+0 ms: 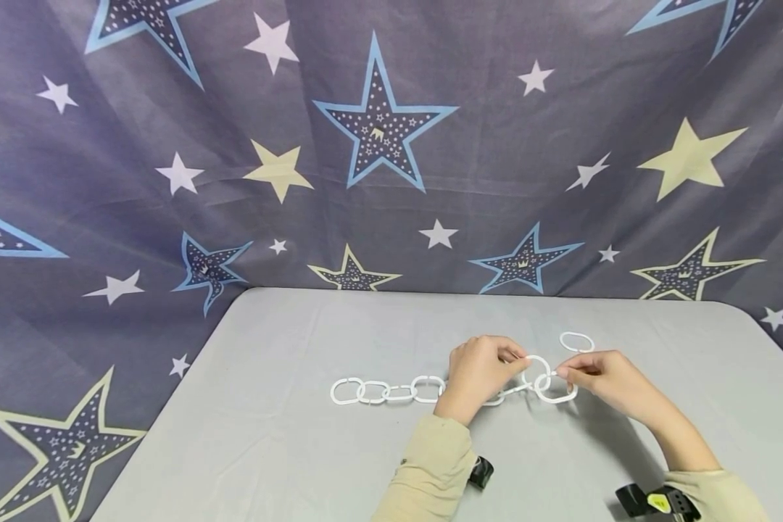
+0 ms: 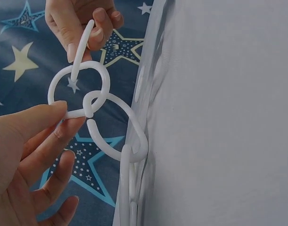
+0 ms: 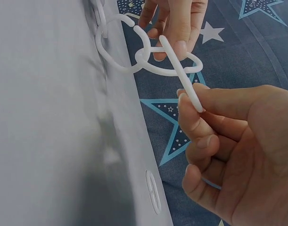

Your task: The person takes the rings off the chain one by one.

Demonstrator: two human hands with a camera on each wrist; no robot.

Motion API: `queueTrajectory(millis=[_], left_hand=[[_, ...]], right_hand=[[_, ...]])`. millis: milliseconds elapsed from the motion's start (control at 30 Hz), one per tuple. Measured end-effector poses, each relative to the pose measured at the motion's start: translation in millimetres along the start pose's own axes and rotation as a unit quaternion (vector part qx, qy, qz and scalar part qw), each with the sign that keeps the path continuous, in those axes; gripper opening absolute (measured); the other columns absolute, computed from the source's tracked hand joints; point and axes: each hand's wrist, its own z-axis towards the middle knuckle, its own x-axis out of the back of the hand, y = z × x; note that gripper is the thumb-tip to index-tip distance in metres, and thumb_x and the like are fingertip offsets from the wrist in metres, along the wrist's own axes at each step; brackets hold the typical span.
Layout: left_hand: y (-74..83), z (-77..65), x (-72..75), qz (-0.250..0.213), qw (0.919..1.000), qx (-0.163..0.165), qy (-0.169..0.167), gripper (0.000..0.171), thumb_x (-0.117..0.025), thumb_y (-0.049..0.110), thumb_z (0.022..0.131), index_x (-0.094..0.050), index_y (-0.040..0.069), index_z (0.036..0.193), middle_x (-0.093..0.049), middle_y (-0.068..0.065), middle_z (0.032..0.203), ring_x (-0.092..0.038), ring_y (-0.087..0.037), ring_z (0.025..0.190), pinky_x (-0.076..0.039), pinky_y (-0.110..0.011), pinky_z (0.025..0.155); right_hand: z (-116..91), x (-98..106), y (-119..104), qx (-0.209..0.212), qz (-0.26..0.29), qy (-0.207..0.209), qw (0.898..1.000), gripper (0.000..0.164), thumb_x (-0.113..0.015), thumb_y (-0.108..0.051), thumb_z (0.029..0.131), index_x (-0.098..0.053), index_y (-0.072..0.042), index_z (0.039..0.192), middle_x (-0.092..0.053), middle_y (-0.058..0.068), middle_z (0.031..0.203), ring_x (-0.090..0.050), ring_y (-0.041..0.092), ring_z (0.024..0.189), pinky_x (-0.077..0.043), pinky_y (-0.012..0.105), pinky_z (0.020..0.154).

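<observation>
My left hand point(image 1: 483, 373) pinches a white plastic chain link point(image 2: 107, 82) between thumb and fingertips. That link hooks through another open-gapped link point(image 2: 136, 120), from which a chain point(image 1: 347, 403) of several white links runs leftward along the table, partly hidden behind the left hand. My right hand point(image 1: 603, 377) pinches a separate white link point(image 3: 181, 74) between thumb and index finger. It appears edge-on in both wrist views, its far end crossing the link in the left hand. The two hands work close together above the table, fingertips facing each other.
A loose white link point(image 1: 576, 333) lies on the table behind the right hand. The table point(image 1: 267, 449) has a pale grey cloth cover. A dark curtain point(image 1: 378, 225) printed with stars hangs along its back edge. Both wrists wear small black devices.
</observation>
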Motion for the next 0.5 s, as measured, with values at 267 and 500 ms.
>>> queueTrajectory(millis=[267, 500], left_hand=[[-2.3, 0.4, -1.8, 0.006, 0.9999, -0.006, -0.007, 0.004, -0.079, 0.041, 0.083, -0.076, 0.038, 0.083, -0.064, 0.033, 0.072, -0.051, 0.015, 0.068, -0.04, -0.019, 0.071], [-3.1, -0.4, -2.4, 0.008, 0.9999, -0.013, -0.002, 0.004, -0.079, 0.039, 0.083, -0.076, 0.038, 0.083, -0.064, 0.032, 0.072, -0.049, 0.016, 0.065, -0.039, -0.018, 0.068]], right_hand=[[0.8, -1.0, -0.4, 0.005, 0.011, -0.015, 1.0, 0.018, -0.065, -0.019, 0.096, -0.075, -0.005, 0.09, -0.068, -0.002, 0.074, -0.051, 0.008, 0.066, -0.041, 0.025, 0.061], [0.0, 0.3, 2.0, 0.006, 0.01, -0.018, 1.0, 0.018, -0.065, -0.019, 0.096, -0.074, -0.005, 0.091, -0.067, -0.003, 0.072, -0.047, 0.007, 0.062, -0.04, 0.026, 0.059]])
